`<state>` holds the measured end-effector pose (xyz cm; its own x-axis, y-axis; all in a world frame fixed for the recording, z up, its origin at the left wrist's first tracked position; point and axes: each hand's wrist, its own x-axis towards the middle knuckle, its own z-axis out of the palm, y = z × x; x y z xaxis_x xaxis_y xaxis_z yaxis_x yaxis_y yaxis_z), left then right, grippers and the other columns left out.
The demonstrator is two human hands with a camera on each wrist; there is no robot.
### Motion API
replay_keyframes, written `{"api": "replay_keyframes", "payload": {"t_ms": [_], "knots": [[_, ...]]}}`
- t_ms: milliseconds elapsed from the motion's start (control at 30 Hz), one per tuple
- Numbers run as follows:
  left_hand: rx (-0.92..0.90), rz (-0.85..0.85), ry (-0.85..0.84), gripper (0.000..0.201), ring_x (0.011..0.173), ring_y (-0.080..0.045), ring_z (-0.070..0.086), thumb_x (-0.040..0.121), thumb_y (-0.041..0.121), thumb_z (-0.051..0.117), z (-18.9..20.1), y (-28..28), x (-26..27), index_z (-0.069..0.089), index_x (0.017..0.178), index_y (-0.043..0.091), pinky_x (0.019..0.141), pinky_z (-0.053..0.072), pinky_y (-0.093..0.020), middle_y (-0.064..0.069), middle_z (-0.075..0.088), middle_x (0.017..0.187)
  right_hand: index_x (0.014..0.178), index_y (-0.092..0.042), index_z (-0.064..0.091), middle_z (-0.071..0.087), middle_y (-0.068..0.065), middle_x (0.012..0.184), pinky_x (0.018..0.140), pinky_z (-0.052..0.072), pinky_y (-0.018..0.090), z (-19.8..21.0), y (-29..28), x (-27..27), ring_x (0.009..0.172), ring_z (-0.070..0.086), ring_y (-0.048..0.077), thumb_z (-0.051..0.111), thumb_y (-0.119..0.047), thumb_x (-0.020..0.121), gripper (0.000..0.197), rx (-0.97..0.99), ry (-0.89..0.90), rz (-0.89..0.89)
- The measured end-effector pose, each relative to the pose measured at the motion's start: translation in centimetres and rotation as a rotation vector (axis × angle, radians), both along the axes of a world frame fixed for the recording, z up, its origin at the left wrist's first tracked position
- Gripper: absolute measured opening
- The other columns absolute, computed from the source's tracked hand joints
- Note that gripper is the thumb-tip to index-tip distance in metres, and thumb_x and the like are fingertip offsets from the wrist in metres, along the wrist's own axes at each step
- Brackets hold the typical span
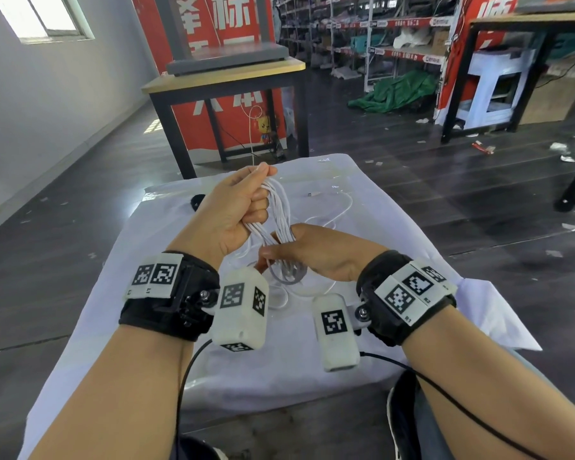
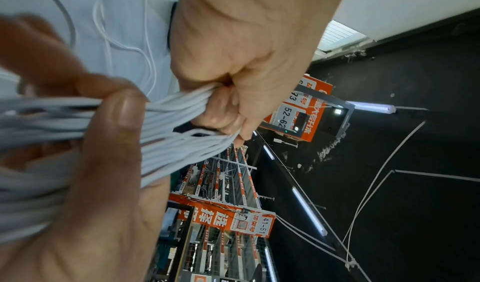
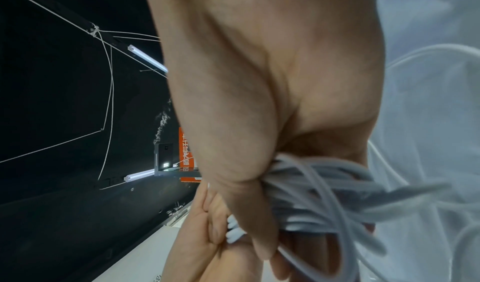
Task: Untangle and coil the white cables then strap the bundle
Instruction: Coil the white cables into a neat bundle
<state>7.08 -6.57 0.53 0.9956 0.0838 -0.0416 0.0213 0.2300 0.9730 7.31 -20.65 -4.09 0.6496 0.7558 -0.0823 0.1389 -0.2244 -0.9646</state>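
We count two hands on one bundle of white cables [image 1: 277, 215], held above the middle of the white-covered table [image 1: 395, 227]. Left hand [image 1: 236, 210] is fisted round the bundle's top. Right hand [image 1: 316, 254] grips its lower end, thumb across the strands. Strand count unreadable. One loose white cable [image 1: 340, 212] lies toward the table's far edge; one black object [image 1: 197, 201] sits at its far left edge. Right wristband [image 1: 412, 293] tags read "R1", "R2".

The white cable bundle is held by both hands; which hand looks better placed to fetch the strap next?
Probably the left hand: the black strap seems to lie just beyond it, while the right hand holds the cable bundle lower down.
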Motion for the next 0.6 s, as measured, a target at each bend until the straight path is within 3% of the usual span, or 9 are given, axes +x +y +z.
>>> {"api": "replay_keyframes", "payload": {"t_ms": [67, 167, 267, 333, 400, 467, 533, 600], "knots": [[-0.02, 0.016, 0.012, 0.018, 0.037, -0.002, 0.023, 0.1, 0.021, 0.049, 0.0, 0.2, 0.0, 0.062, 0.09, 0.011, 0.035, 0.019, -0.013, 0.008, 0.033, 0.045, 0.088, -0.007, 0.064, 0.071, -0.004, 0.079, 0.075, 0.047, 0.018, 0.1, 0.2, -0.2, 0.076, 0.064, 0.008, 0.05, -0.016, 0.098, 0.019, 0.036, 0.08, 0.001], [-0.066, 0.028, 0.035, 0.018, 0.036, -0.002, 0.024, 0.1, 0.02, 0.05, 0.1, 0.7, 0.0, 0.062, 0.091, 0.01, 0.035, 0.019, -0.012, 0.008, 0.033, 0.045, 0.089, -0.008, 0.062, 0.064, 0.0, 0.068, 0.06, 0.048, 0.017, 0.4, 0.4, -0.3, 0.067, 0.064, 0.013, 0.05, -0.015, 0.099, 0.017, 0.074, 0.143, 0.009], [-0.083, 0.03, 0.031, 0.02, 0.038, -0.003, 0.026, 0.1, 0.021, 0.049, 0.2, 1.0, -0.1, 0.062, 0.092, 0.009, 0.036, 0.022, -0.012, 0.007, 0.034, 0.046, 0.086, -0.008, 0.062, 0.053, -0.002, 0.058, 0.061, 0.046, 0.021, 0.3, 0.7, -0.4, 0.064, 0.053, 0.016, 0.049, -0.019, 0.1, 0.022, 0.141, 0.178, -0.025], [-0.041, 0.011, 0.014, 0.025, 0.044, -0.006, 0.037, 0.101, 0.026, 0.046, 0.3, 1.2, -0.1, 0.063, 0.097, 0.008, 0.042, 0.035, -0.014, 0.002, 0.045, 0.053, 0.083, -0.008, 0.058, 0.047, -0.003, 0.055, 0.059, 0.045, 0.018, 0.2, 0.7, -0.4, 0.065, 0.048, 0.017, 0.044, -0.02, 0.101, 0.026, 0.22, 0.222, -0.084], [0.114, 0.024, 0.004, 0.029, 0.066, -0.011, 0.058, 0.101, 0.031, 0.044, 0.3, 1.9, 0.0, 0.063, 0.106, 0.01, 0.066, 0.052, -0.021, -0.003, 0.064, 0.077, 0.082, -0.008, 0.054, 0.043, -0.005, 0.052, 0.062, 0.046, 0.018, 0.2, 0.3, -0.1, 0.064, 0.044, 0.016, 0.04, -0.02, 0.103, 0.027, 0.365, 0.317, -0.162], [0.303, 0.089, 0.002, 0.024, 0.091, -0.014, 0.065, 0.1, 0.031, 0.047, 0.0, 2.9, 0.2, 0.061, 0.112, 0.015, 0.084, 0.052, -0.027, -0.003, 0.069, 0.103, 0.082, -0.007, 0.053, 0.041, -0.004, 0.052, 0.074, 0.046, 0.027, 0.4, -0.1, 0.5, 0.056, 0.044, 0.013, 0.04, -0.02, 0.103, 0.028, 0.546, 0.414, -0.269], [0.412, 0.045, 0.032, 0.018, 0.097, -0.014, 0.066, 0.099, 0.025, 0.05, -0.5, 3.4, 0.0, 0.062, 0.109, 0.017, 0.083, 0.052, -0.025, -0.003, 0.069, 0.109, 0.079, -0.007, 0.053, 0.04, -0.003, 0.052, 0.076, 0.046, 0.032, 0.6, -0.5, 1.2, 0.047, 0.045, 0.011, 0.041, -0.02, 0.102, 0.029, 0.73, 0.494, -0.407], [0.508, -0.109, 0.083, 0.015, 0.098, -0.014, 0.066, 0.098, 0.022, 0.052, -1.1, 3.0, -0.5, 0.064, 0.106, 0.019, 0.08, 0.053, -0.023, -0.001, 0.071, 0.108, 0.078, -0.008, 0.052, 0.039, -0.003, 0.052, 0.076, 0.046, 0.032, 0.7, -0.9, 1.7, 0.045, 0.044, 0.01, 0.04, -0.021, 0.102, 0.03, 0.905, 0.581, -0.514]]}}
